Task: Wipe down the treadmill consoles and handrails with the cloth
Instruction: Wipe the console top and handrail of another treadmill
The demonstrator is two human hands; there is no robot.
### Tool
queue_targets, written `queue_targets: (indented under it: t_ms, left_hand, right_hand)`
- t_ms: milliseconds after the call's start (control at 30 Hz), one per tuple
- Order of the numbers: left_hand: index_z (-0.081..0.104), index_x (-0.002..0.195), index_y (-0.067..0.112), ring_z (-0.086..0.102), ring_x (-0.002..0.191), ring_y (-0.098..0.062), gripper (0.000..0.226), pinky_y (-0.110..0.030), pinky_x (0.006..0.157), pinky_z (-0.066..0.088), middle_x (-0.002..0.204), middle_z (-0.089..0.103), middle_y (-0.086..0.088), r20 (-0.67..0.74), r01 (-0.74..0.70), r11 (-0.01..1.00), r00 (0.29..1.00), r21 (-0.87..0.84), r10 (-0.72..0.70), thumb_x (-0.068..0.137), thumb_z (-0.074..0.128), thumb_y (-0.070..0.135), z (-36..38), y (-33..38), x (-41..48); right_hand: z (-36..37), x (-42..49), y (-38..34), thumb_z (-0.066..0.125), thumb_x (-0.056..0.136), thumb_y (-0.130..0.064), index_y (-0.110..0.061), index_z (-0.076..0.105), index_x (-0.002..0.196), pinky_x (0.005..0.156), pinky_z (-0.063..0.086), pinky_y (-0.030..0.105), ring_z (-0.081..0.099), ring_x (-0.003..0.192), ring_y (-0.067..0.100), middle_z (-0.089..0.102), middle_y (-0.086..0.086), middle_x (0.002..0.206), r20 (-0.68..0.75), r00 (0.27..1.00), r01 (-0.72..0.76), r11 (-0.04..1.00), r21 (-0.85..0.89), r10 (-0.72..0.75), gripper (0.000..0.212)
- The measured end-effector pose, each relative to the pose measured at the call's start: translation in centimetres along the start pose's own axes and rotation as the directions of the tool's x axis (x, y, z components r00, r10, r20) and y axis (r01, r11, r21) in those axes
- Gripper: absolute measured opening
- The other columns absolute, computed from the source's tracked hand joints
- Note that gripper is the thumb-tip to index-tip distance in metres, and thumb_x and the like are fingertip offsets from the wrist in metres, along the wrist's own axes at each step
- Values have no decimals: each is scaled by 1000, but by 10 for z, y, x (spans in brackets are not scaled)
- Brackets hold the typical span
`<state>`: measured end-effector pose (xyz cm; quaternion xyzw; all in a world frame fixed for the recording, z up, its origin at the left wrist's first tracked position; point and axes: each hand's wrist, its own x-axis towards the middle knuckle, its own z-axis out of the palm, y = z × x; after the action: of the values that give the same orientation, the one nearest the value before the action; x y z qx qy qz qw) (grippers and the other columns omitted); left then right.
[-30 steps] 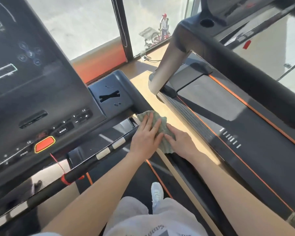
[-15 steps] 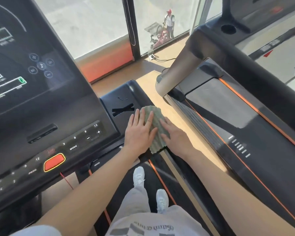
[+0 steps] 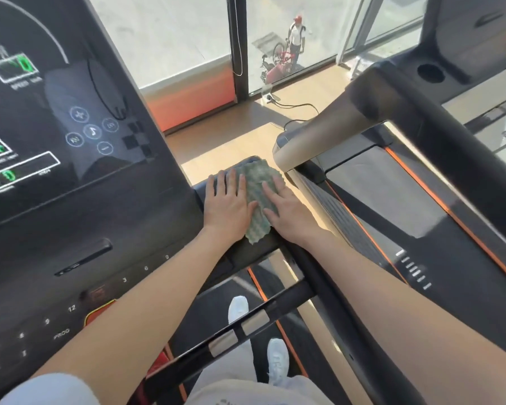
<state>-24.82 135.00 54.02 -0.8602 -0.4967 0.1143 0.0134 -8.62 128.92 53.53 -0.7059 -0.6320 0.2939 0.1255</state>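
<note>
A green waffle-weave cloth (image 3: 257,188) lies spread on the black right-hand tray of the treadmill console (image 3: 79,229). My left hand (image 3: 227,204) lies flat on the tray with straight fingers, its inner edge on the cloth. My right hand (image 3: 287,210) presses flat on the cloth's right side, fingers straight. The black handrail (image 3: 327,285) runs from under my right wrist toward me. A crossbar with silver pulse pads (image 3: 237,330) spans below my arms.
The lit display with green digits and round icons (image 3: 91,131) fills the left. A second treadmill (image 3: 421,206) with its own handrail (image 3: 438,133) stands close on the right. Floor-to-ceiling windows (image 3: 173,39) lie ahead. My white shoes (image 3: 238,309) stand on the belt.
Both hands have slid the cloth forward, from the handrail junction up onto the console's right tray and toward its far edge. The view has tilted up and closer.
</note>
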Motion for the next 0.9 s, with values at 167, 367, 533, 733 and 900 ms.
queue_targets:
  t_ms: [167,367,533,733,900]
  left_hand:
    - [11,162,10,6,155,-41,67,-54,126,6,169,8,-17,34,105,993,994,-54,-103,108,19,49,-5,-19,21]
    - [17,162,18,18,155,-31,62,-43,124,22,169,18,-8,-8,-197,958,980,-209,200,108,35,44,-3,-44,22]
    - [22,160,11,20,154,-31,72,-41,125,20,167,21,-14,15,-176,983,984,-58,178,104,38,54,-1,-43,-11]
    - [33,156,5,29,151,-34,68,-43,126,20,162,31,-22,11,-154,988,988,1,154,105,38,50,12,-30,-76]
    - [16,160,5,13,156,-32,68,-45,127,12,167,16,-19,47,-134,991,990,-22,135,108,28,47,14,-2,-110]
  right_hand:
    - [-4,37,-12,40,106,-40,-31,11,160,124,17,48,-8,155,20,-9,-5,168,53,998,38,995,-92,-33,62]
    - [-7,48,-19,37,105,-46,-33,8,160,125,3,48,-15,154,27,-13,-3,168,106,990,112,961,-254,-88,64]
    - [5,21,-20,29,104,-54,-34,5,160,124,-8,48,-16,153,27,-5,-6,168,120,980,197,883,-426,-161,64]
    - [29,-36,-24,30,106,-50,-30,11,160,125,-8,40,-7,155,16,2,-6,168,119,957,290,893,-344,-265,61]
    - [50,-72,-16,42,105,-41,-25,11,160,125,-6,35,-5,154,15,4,-5,168,92,951,310,894,-325,-296,66]
